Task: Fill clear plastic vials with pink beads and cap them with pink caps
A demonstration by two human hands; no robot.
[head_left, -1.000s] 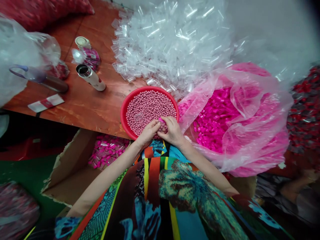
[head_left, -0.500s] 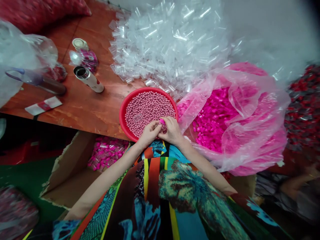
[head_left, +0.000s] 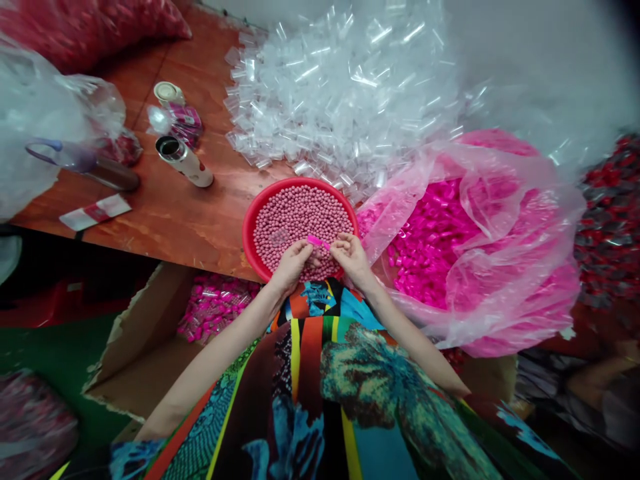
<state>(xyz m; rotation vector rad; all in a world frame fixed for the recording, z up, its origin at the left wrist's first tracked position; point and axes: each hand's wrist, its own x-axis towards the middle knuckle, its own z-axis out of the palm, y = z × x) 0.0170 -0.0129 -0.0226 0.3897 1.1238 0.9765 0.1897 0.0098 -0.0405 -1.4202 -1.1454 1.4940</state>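
Note:
My left hand and my right hand are over the near edge of a red bowl filled with small pink beads. Between my fingertips stretches a small bright pink plastic piece. My left fingers pinch its left part, and my right thumb and fingers close on its right end. Whether it is one piece or two cannot be made out. Right of the bowl, a translucent pink bag lies open, with many similar pink plastic pieces inside.
A heap of clear plastic tubes covers the back of the wooden table. On the left stand a flask and a purple-topped bottle. Below the table edge, a cardboard box holds filled pink-capped tubes.
My hands have moved apart from being close together, and the pink piece now shows stretched between them. The view has shifted slightly.

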